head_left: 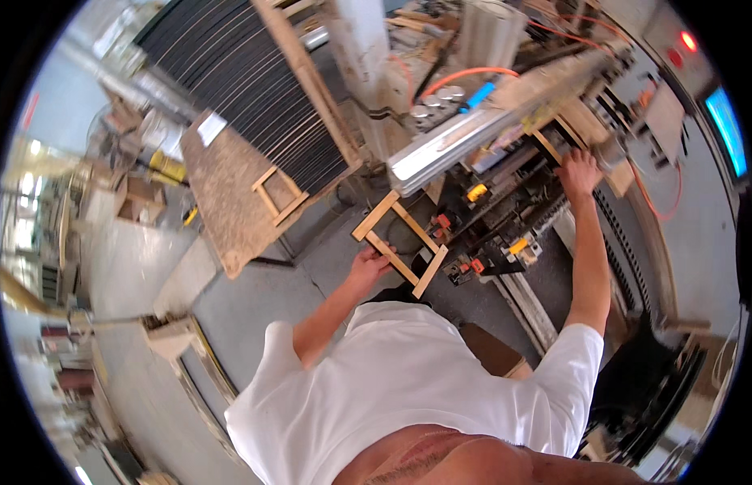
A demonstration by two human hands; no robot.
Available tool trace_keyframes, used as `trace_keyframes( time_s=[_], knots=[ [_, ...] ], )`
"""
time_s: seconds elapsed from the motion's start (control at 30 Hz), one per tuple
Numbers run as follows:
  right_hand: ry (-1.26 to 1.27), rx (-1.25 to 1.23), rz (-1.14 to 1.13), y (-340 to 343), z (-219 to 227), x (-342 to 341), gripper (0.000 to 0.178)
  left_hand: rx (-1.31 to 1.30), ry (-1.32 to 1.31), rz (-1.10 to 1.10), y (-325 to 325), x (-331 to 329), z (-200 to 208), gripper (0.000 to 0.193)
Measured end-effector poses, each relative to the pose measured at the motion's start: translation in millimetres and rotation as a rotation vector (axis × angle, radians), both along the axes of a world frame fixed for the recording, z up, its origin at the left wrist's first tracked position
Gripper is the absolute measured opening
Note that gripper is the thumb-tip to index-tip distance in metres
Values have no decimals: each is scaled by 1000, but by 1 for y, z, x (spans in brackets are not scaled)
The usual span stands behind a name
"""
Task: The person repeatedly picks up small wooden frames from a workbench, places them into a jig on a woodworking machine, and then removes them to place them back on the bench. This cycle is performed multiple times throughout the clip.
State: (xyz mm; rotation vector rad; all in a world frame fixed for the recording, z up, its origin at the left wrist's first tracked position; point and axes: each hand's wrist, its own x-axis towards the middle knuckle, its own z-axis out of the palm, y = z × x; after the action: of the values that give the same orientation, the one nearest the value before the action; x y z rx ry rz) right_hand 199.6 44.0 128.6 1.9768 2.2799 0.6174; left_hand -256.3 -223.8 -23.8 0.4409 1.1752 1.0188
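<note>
My left hand is closed around one rail of a small light-wood frame, held in the air in front of my waist. The frame has two long rails joined by two crosspieces. Stretched out ahead to the right, my right hand has its fingers curled at the end of another wooden frame, which lies in a machine with orange and yellow clamp parts. My fingers partly cover that frame, so its near end is hidden.
A third wooden frame lies on a brown board-topped table to the left. Behind it leans a large dark slatted rack. A metal beam crosses above the machine. Orange hoses and a lit screen are farther right.
</note>
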Motion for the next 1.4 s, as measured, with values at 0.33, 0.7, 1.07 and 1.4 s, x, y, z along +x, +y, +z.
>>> trace_keyframes(
  time_s=[0.33,0.7,1.07,1.4],
  knots=[
    [-3,73,49,3,-3,-8,44,12,126,246,-30,-44,-18,32],
    [-15,65,-79,3,2,-23,45,-29,360,616,-56,-233,-46,18],
    [1028,229,22,-94,-21,-132,20,-94,410,786,45,-446,-117,27],
    [1131,-322,-265,-268,-168,-269,3,-189,700,513,139,-504,-191,34]
  ],
)
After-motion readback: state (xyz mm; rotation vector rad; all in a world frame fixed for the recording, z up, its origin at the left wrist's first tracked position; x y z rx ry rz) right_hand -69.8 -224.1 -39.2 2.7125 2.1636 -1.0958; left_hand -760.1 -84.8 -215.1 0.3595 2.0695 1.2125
